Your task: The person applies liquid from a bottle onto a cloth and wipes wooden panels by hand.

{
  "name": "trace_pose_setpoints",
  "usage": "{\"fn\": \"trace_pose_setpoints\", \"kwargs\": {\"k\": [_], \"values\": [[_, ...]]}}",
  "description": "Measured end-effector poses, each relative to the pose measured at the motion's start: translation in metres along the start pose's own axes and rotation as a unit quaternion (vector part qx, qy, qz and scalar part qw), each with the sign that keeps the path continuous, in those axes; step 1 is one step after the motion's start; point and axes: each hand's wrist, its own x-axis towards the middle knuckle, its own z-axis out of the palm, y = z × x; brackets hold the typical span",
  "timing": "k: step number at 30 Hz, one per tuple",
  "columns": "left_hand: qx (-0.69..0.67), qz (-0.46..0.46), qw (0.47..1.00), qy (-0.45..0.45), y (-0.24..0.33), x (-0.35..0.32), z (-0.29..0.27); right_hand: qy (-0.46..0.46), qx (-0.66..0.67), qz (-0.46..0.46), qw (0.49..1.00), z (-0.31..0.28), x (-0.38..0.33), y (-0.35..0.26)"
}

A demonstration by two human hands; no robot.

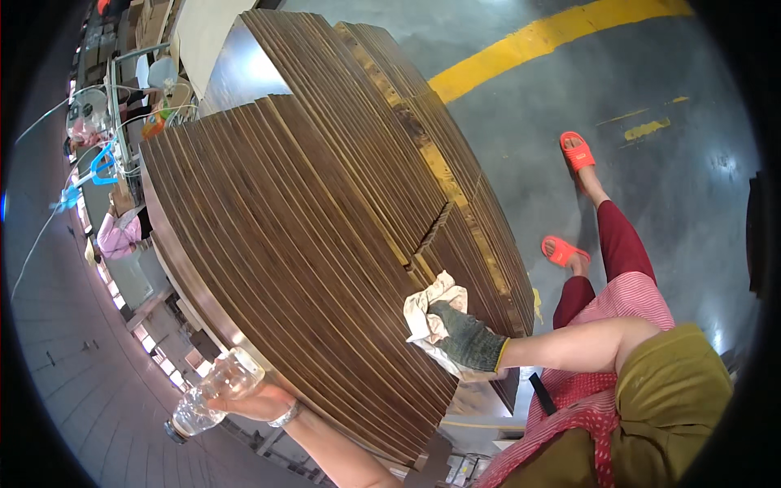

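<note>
The right hand [465,337], in a dark knit glove, presses a crumpled pale cloth [429,313] flat against the near right part of a stack of dark wood-grain boards [309,244], fingers closed over the cloth. The left hand [248,400], bare with a metal band at the wrist, grips a clear plastic bottle [210,394] at the near left edge of the stack, the bottle tilted with its cap pointing down and left. To the right of the boards, the person's feet in orange sandals [576,151] stand on a grey concrete floor [675,187] crossed by a yellow painted line [537,37] in the far right.
</note>
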Motion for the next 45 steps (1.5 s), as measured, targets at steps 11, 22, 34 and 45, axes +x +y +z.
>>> {"fn": "trace_pose_setpoints", "kwargs": {"k": [11, 22, 34, 45], "values": [[0.028, 0.01, 0.998, 0.059, 0.001, -0.01, 0.038, 0.151, -0.478, -0.121, 0.857, -0.055, 0.27, -0.1], [0.004, -0.024, 0.998, 0.055, -0.004, -0.006, 0.029, 0.09, -0.345, -0.015, 0.934, -0.047, 0.271, -0.162], [-0.033, -0.02, 0.996, 0.078, 0.0, -0.01, 0.023, -0.054, -0.43, -0.212, 0.876, -0.017, 0.07, -0.074], [-0.001, -0.017, 0.996, 0.088, 0.0, -0.009, 0.029, -0.053, -0.183, -0.009, 0.982, 0.045, 0.24, -0.172]]}}
